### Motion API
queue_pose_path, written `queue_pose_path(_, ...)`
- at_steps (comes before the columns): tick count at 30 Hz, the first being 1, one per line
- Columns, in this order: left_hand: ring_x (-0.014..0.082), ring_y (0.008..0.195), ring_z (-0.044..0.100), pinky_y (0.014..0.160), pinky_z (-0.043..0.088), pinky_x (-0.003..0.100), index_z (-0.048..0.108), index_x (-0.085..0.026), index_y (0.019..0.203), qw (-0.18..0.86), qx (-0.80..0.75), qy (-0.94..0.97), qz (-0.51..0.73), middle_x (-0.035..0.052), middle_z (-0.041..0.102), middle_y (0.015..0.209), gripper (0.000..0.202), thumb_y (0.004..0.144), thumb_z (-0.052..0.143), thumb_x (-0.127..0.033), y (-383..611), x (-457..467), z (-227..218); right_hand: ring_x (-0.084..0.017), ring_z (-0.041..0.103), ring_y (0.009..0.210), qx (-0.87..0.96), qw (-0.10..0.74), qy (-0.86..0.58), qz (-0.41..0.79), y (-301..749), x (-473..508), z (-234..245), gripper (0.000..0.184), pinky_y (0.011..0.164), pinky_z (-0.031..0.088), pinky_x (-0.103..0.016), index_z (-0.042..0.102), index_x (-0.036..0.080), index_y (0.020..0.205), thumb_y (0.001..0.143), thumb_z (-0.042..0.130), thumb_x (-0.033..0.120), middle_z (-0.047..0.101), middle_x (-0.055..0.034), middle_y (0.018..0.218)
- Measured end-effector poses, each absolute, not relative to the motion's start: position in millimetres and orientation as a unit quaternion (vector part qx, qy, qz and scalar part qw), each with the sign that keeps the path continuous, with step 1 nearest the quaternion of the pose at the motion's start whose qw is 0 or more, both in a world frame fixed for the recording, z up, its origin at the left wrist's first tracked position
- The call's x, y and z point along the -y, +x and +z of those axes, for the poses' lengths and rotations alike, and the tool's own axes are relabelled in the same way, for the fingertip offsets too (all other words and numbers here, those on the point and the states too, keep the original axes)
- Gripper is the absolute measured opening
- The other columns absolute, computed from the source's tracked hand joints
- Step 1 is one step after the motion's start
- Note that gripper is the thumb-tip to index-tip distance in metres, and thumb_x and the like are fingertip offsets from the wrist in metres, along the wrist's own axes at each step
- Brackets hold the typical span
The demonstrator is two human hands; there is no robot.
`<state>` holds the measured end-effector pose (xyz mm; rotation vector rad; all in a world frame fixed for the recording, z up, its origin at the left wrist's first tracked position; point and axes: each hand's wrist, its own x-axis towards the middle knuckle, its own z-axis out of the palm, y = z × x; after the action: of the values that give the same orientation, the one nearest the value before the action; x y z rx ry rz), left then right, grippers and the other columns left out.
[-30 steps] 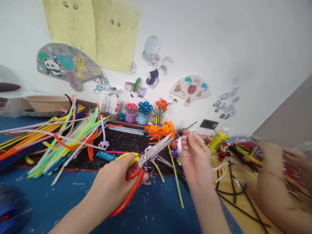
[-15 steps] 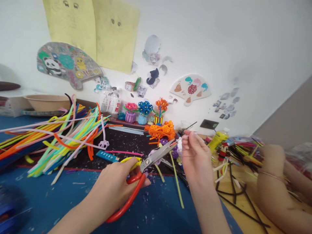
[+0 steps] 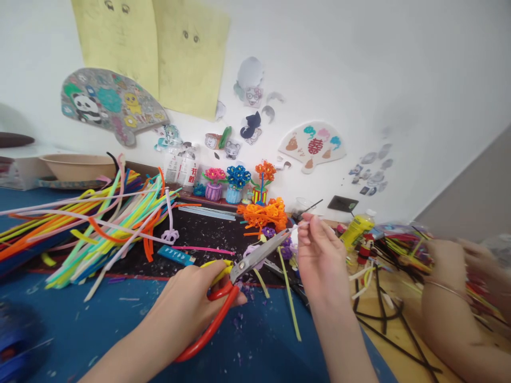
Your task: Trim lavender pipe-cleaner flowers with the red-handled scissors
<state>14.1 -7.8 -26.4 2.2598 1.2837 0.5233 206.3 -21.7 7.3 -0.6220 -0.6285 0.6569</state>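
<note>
My left hand [image 3: 187, 295] is wrapped round the handles of red-and-yellow scissors [image 3: 257, 257], whose blades point up and right. Their tips reach close to my right hand [image 3: 322, 260]. The fingers of that hand are pinched together around something small and pale, too hidden to name. Below the blades are purple flower shapes [image 3: 286, 248] of pipe cleaner. Two pale green strips [image 3: 290, 298] lie on the blue table [image 3: 255, 346]. An orange bunch of looped pipe cleaners [image 3: 263, 215] rests behind the scissors.
At left lies a big heap of coloured pipe cleaners [image 3: 107, 229], beside a blue packet [image 3: 175, 255]. Three small flower pots, one with blue flowers [image 3: 238, 176], line the wall. A yellow bottle [image 3: 358, 229] and black stems [image 3: 385, 303] are right, near another person's arm [image 3: 447, 298].
At the right, the other person's hands have shifted over the pipe cleaners. My own hands and the scissors have barely moved.
</note>
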Motion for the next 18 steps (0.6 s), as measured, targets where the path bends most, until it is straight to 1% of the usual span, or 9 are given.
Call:
queue_pose_path(4,0.0093,0.046,0.027,0.047,0.02,0.023,0.038,-0.022,0.059,0.249,-0.476,0.821,0.196,-0.008,0.038,0.048,0.035,0.074,0.056,-0.048,14.5,9.2,-24.2,-0.006,0.055,0.059,0.302,0.852,-0.298,0.308,206.3,21.8,6.9,0.01,0.056,0.05,-0.018,0.072,0.014,0.068,0.063,0.08,0.018,0.067,-0.0032,0.078)
queue_pose_path(9,0.0095,0.048,0.024,0.048,0.019,0.023,0.033,-0.022,0.059,0.246,-0.488,0.817,0.182,-0.0083,0.035,0.047,0.039,0.073,0.056,-0.049,15.3,9.6,-23.4,-0.006,0.056,0.06,0.298,0.855,-0.284,0.317,206.0,22.1,7.2,0.01,0.057,0.05,-0.016,0.072,0.013,0.069,0.064,0.08,0.016,0.068,-0.003,0.077)
queue_pose_path(18,0.0101,0.05,0.022,0.048,0.018,0.024,0.03,-0.022,0.057,0.254,-0.492,0.813,0.18,-0.008,0.03,0.047,0.04,0.073,0.055,-0.049,15.7,10.4,-23.7,-0.007,0.055,0.059,0.304,0.852,-0.298,0.305,206.3,22.5,6.7,0.01,0.056,0.051,-0.018,0.072,0.013,0.07,0.064,0.079,0.018,0.067,-0.0037,0.079)
